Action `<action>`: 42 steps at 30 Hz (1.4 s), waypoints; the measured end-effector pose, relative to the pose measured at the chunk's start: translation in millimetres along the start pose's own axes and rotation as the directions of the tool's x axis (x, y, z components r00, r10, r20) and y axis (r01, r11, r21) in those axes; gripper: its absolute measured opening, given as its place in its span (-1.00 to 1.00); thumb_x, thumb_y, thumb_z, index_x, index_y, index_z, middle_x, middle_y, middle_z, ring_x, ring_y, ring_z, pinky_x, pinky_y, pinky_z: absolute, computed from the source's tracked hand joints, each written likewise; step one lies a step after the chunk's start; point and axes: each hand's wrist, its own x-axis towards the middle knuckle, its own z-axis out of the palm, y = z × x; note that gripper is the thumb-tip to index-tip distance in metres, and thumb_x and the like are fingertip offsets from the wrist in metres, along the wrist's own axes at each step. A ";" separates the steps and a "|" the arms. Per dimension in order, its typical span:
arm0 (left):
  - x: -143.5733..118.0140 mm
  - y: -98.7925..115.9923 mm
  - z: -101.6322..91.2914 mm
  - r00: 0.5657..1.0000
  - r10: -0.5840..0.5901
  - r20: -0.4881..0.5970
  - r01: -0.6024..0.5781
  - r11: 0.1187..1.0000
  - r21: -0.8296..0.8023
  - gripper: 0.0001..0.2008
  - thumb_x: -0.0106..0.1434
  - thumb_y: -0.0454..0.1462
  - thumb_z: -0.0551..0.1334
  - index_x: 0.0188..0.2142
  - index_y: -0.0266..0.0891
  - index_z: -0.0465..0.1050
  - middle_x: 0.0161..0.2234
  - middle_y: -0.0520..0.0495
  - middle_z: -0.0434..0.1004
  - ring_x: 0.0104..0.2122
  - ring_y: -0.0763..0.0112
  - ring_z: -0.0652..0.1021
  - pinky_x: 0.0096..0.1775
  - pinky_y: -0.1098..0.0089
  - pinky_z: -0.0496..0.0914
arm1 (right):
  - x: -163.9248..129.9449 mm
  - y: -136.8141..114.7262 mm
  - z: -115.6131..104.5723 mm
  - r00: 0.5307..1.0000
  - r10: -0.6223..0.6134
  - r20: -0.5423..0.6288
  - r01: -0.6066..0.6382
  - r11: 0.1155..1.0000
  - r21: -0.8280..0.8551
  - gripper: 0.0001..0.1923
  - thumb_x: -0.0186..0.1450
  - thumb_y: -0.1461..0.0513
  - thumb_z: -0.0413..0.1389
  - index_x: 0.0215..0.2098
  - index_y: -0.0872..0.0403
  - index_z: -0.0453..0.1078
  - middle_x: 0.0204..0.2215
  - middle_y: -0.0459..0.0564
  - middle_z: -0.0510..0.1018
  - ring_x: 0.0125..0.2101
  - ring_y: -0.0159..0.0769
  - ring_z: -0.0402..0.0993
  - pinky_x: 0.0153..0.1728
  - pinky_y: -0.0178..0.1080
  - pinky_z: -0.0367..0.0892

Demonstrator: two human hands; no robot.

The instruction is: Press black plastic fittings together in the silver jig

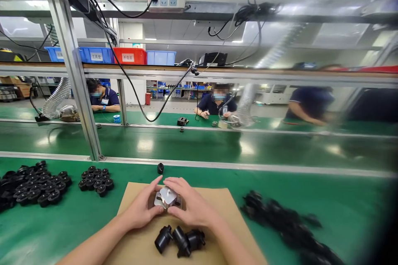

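Observation:
A small silver metal block with a flat plate (168,196) sits over the brown cardboard sheet (137,198), between my two hands. My left hand (143,206) curves round its left side, thumb toward the front. From the right, my right hand (188,203) grips the block, fingers over the back and thumb at the front. Dark slots show at the sides of the plate. Closer to me on the cardboard lie black plastic fittings (181,241), three of them, tilted different ways. Beyond my fingertips a single black cap-like part (160,168) stands on the green surface.
Many round black parts (40,186) lie at left, with a smaller group (96,180) beside them. A blurred row of black parts (282,223) is at right. A metal post (74,78) rises at left; a black cable (133,103) hangs ahead. Co-workers sit across the bench.

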 end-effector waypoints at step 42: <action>3.8 8.2 2.8 1.000 0.003 -0.024 -0.004 0.999 -0.049 -0.07 0.19 -0.35 0.37 0.49 -0.13 0.04 0.20 -0.21 0.46 0.21 0.07 0.48 0.33 0.04 0.30 | -2.6 -0.6 -7.2 0.988 0.153 0.029 -0.148 0.980 -0.132 -0.06 0.19 0.13 0.40 0.48 -0.10 0.20 0.22 0.13 0.42 0.17 0.10 0.37 0.22 0.07 0.33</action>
